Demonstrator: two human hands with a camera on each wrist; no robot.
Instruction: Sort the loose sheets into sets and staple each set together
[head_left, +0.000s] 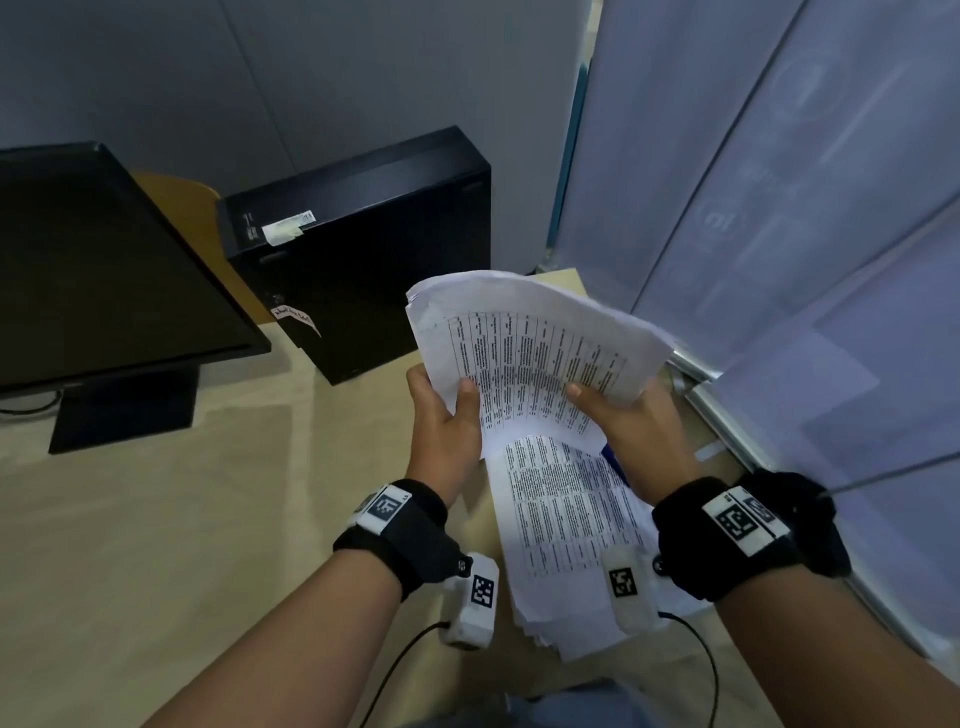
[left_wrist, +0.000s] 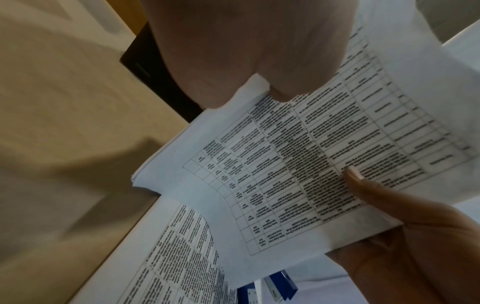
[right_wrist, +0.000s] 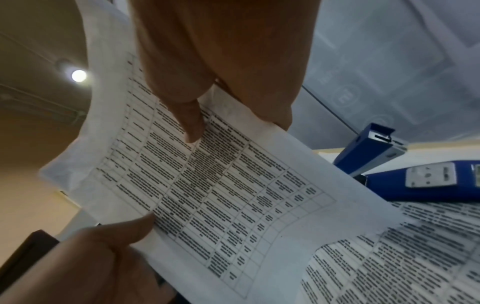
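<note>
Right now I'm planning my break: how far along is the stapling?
Early. Done: nothing visibly stapled. In hand: the left hand and right hand hold a bundle of sheets above the desk. Left: a loose pile and the blue stapler lying beside it.

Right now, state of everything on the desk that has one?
held sheets: lifted, bowed, gripped by both hands
left hand: grips their left edge
right hand: grips their right edge
paper pile: flat, loose
stapler: open, lying on pile
monitor: dark
</note>
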